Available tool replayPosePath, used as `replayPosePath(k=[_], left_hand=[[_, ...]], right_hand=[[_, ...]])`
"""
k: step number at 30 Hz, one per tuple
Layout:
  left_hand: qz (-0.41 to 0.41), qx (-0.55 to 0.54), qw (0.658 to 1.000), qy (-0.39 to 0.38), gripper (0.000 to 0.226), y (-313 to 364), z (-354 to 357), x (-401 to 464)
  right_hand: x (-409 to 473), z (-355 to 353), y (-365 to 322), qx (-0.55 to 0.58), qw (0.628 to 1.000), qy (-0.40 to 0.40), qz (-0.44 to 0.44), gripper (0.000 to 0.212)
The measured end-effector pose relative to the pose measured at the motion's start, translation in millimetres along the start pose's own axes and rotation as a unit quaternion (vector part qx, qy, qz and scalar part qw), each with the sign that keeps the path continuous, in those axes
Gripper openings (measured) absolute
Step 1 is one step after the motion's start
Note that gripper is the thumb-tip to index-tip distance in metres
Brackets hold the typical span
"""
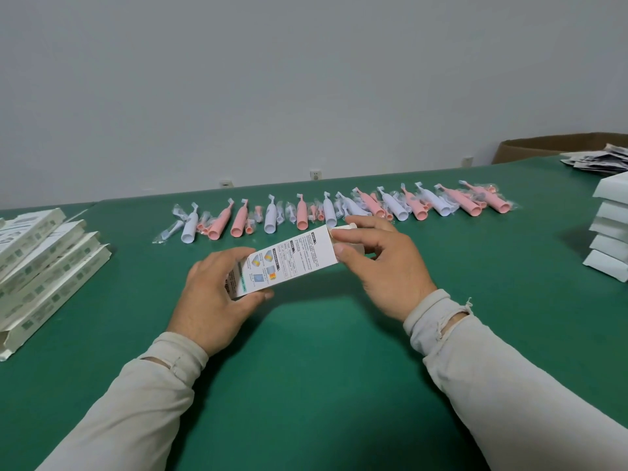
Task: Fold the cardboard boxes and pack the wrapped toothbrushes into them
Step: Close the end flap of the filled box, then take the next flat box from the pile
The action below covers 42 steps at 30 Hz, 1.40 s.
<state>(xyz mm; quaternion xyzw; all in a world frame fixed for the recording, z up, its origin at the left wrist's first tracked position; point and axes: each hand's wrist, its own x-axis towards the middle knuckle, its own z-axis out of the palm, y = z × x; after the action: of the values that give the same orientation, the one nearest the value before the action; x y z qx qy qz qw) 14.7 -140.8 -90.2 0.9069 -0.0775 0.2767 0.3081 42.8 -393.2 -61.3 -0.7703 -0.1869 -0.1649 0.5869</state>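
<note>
Left hand [214, 297] and right hand [380, 256] each grip one printed box [292, 260], hiding its ends. Toothbrushes [339, 209] along the table's [306, 368] far edge overlap, uncountable.

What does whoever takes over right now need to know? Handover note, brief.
Left hand grips the near end of the printed box; right hand pinches its far end flap, box off the green table.
Wrapped toothbrushes, pink and white, lie in a row behind it.
Flat boxes stacked far left; white box stack far right.
Left: close this box's flap; contents not visible. Then pack the row.
</note>
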Motion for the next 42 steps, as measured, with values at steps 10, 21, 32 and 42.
replayPosePath(k=[10,21,32,42], left_hand=[[-0.011,-0.011,1.000,-0.006,0.054,0.4,0.8,-0.2],[-0.024,-0.009,1.000,0.017,0.054,-3.0,2.0,1.8],[-0.005,0.021,0.999,0.029,0.056,1.7,0.2,1.1],[-0.016,0.029,0.999,0.025,0.057,6.9,-1.4,-0.7]], right_hand=[[-4.9,7.7,0.3,0.058,0.998,-0.018,0.033,0.026],[-3.9,5.4,-7.4,0.085,0.995,0.054,0.006,0.033],[-3.6,6.9,-3.3,0.091,0.994,0.064,0.020,0.017],[-5.1,8.4,-0.9,0.078,0.996,0.043,0.025,0.010]])
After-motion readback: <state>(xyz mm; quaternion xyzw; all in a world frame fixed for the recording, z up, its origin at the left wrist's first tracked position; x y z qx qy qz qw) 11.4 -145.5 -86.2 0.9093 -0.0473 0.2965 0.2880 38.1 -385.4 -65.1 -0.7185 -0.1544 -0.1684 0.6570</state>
